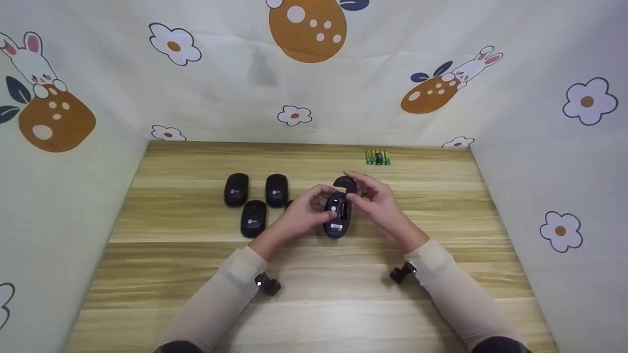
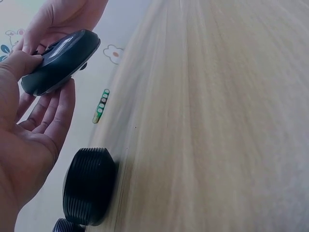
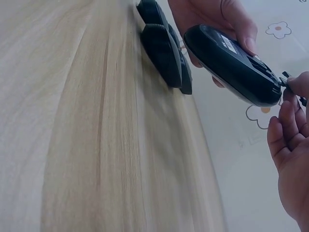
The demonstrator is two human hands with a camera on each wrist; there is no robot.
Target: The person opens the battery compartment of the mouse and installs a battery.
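Observation:
A black computer mouse (image 1: 337, 226) is held up off the table with its underside toward me, showing a white label and an uncovered battery slot. My left hand (image 1: 304, 212) grips it, thumb on the underside and fingers beneath, as the left wrist view shows. Between the thumb and fingers of my right hand (image 1: 382, 200) is a rounded black battery cover (image 1: 347, 183), just beyond the mouse's far end. In the right wrist view the cover is mostly cut off at the frame's edge, close to the end of the mouse (image 3: 231, 65).
Left of my hands, several black mice (image 1: 254, 218) lie upright on the wooden table (image 1: 324, 294), one mostly hidden by my left hand. A row of green batteries (image 1: 378, 157) lies near the back edge. Patterned cloth (image 1: 221, 88) walls the table's back and sides.

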